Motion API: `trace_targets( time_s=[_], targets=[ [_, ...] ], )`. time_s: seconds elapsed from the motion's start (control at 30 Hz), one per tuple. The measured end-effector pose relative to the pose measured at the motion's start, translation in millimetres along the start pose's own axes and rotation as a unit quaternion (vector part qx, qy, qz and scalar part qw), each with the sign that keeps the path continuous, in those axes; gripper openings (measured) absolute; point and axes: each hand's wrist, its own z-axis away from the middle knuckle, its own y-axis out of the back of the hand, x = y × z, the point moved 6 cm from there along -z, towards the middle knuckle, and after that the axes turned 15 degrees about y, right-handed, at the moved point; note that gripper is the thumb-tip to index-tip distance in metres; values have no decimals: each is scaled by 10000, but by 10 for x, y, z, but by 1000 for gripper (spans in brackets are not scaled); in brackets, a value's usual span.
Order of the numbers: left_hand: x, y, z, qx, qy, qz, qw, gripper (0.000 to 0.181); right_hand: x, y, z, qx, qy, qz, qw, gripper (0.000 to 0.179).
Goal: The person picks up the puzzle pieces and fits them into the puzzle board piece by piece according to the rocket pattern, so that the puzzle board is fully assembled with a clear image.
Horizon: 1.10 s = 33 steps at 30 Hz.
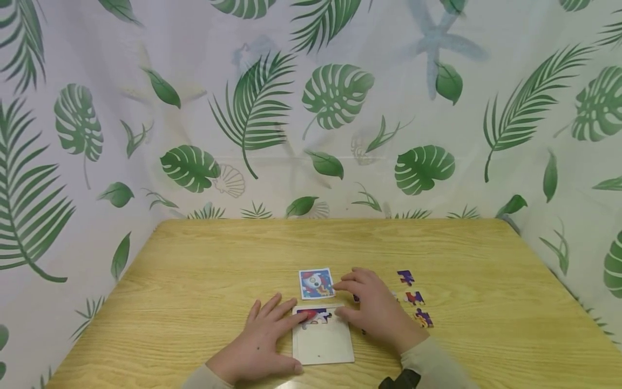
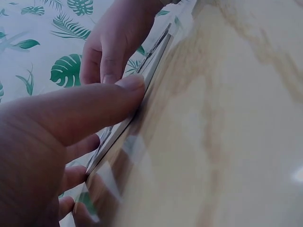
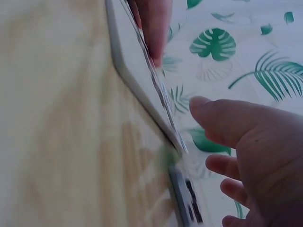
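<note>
A pale square puzzle board (image 1: pixel 323 346) lies on the table, with a few joined jigsaw pieces (image 1: pixel 318 316) along its top edge. My left hand (image 1: pixel 264 340) spreads over the board's left side; its index finger touches the joined pieces and its thumb rests near the lower left edge. Over the upper right corner of the board hovers my right hand (image 1: pixel 376 308). In the right wrist view, that hand's thumb and fingers stand apart with nothing between them. A small picture card (image 1: pixel 317 284) of a rocket lies just behind the board, close to the right fingertips.
Loose jigsaw pieces lie to the right of my right hand: a purple one (image 1: pixel 405 277), a red one (image 1: pixel 414 297) and an orange-and-purple one (image 1: pixel 424 318). Others are partly hidden under that hand. A leaf-patterned curtain (image 1: pixel 340 178) hangs behind the wooden table (image 1: pixel 204 270).
</note>
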Motion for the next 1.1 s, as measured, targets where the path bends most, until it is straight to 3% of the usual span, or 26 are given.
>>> trace_targets(
  time_s=[0.2, 0.4, 0.73, 0.93, 1.1],
  targets=[
    [6, 7, 6, -72, 33, 55, 10000, 92, 250, 166, 66, 182, 31, 428, 9989, 51],
    [11, 11, 6, -71, 6, 28, 10000, 91, 455, 350, 165, 101, -162, 813, 9965, 57],
    [-16, -20, 8, -75, 13, 79, 9999, 92, 888, 651, 462, 58, -758, 697, 9947, 59],
    [-25, -30, 3, -71, -1, 65, 10000, 91, 1058, 702, 559, -56, -954, 618, 9935, 60],
    [-17, -13, 8, -61, 31, 80, 9999, 91, 1115, 727, 603, 77, -979, 426, 9943, 59]
  ],
)
